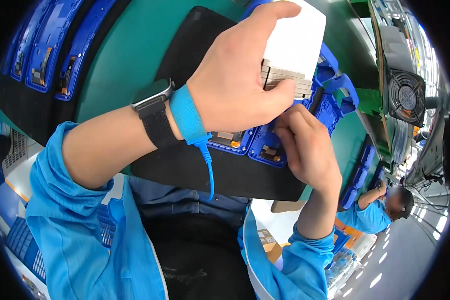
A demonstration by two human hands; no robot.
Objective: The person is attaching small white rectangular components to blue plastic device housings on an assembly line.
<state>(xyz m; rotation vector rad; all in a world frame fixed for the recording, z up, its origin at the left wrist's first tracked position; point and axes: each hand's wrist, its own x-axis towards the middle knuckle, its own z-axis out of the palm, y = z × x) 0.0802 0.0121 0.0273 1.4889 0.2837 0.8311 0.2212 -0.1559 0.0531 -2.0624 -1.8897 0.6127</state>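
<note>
A stack of flat slabs (pixel 296 37), white on its broad face and dull metallic grey along its layered edges, is clamped in the fingers of the left hand (pixel 232 75), above the mat. The right hand (pixel 309 145) curls its fingers at a blue housing (pixel 256 151); whether they grip anything, I cannot tell. A black mat (pixel 220 172) covers part of the green worktop (pixel 130 50). Rightward are a black fan (pixel 406 96) and a blue-clad co-worker (pixel 367 218).

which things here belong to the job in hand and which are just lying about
Likely the job:
white-topped slab stack, in the left hand
blue housings, by the right hand
black mat under them

Likely incidental:
black fan, far right
wristwatch
</note>
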